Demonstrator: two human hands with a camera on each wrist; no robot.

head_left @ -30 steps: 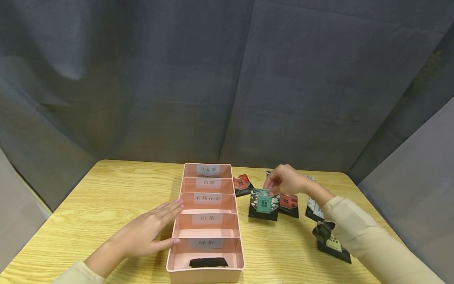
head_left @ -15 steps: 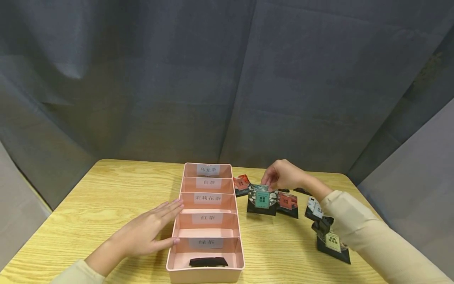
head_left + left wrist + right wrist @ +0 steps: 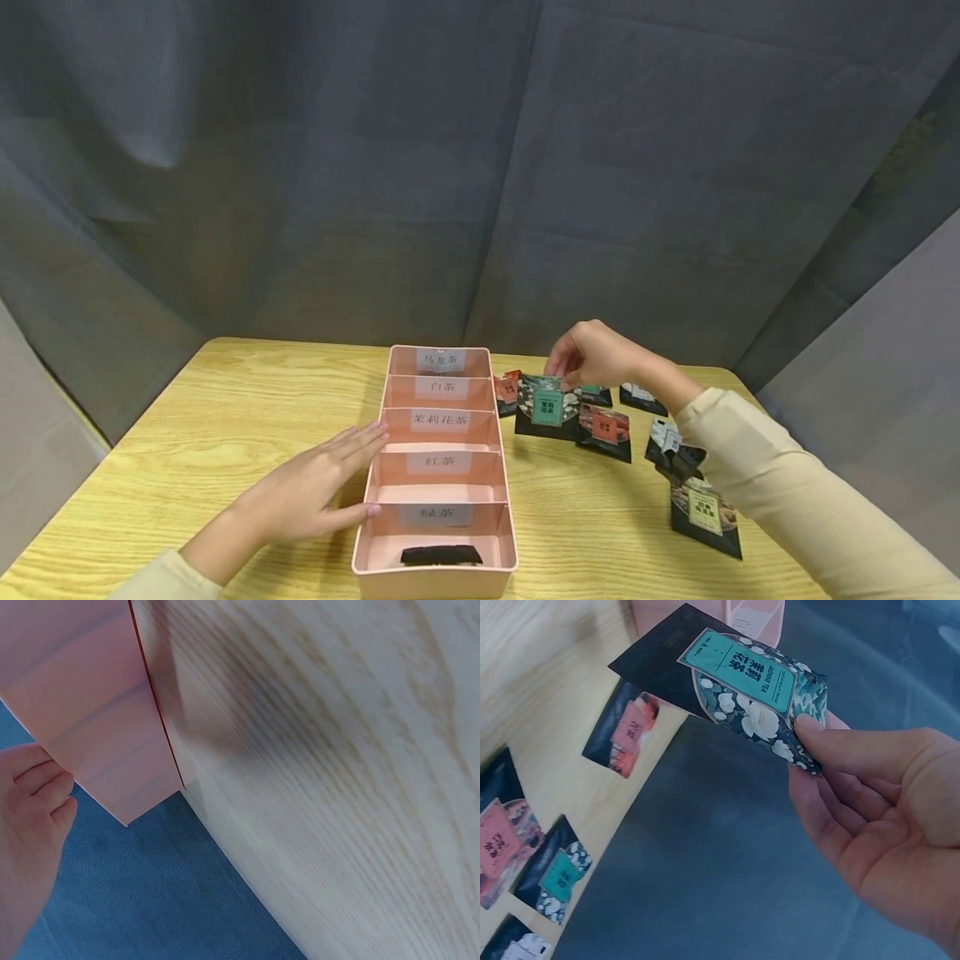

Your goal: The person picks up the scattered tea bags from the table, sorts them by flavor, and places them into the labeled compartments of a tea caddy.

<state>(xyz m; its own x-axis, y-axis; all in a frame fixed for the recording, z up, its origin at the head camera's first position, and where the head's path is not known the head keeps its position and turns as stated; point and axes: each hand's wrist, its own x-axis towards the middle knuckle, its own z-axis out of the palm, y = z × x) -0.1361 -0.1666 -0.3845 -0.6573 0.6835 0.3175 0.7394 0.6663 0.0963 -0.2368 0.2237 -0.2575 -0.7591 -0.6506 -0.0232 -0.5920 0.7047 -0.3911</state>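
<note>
My right hand (image 3: 602, 357) pinches a jasmine tea sachet (image 3: 547, 406) by its top edge, between thumb and fingers. The sachet is black with a teal label and white flowers, and hangs above the table just right of the pink divided box (image 3: 506, 483). In the right wrist view, this tea sachet (image 3: 739, 675) tilts with its lower end toward the box. My left hand (image 3: 307, 483) rests along the box's left rim with fingers extended; in the left wrist view, fingertips (image 3: 60, 787) touch that side wall. One black packet (image 3: 441, 555) lies in the front compartment.
Several sachets lie right of the box: a red-labelled one (image 3: 606, 427), another red one (image 3: 506, 392), a teal one (image 3: 559, 874), white-labelled ones and a yellow-labelled one (image 3: 705, 515). Paper labels (image 3: 440, 419) mark the compartments. A dark curtain (image 3: 375, 208) hangs behind the table.
My right hand has lifted the jasmine tea sachet and carried it left and back, closer to the box. The sachets behind it show more fully. My left hand has stayed in place.
</note>
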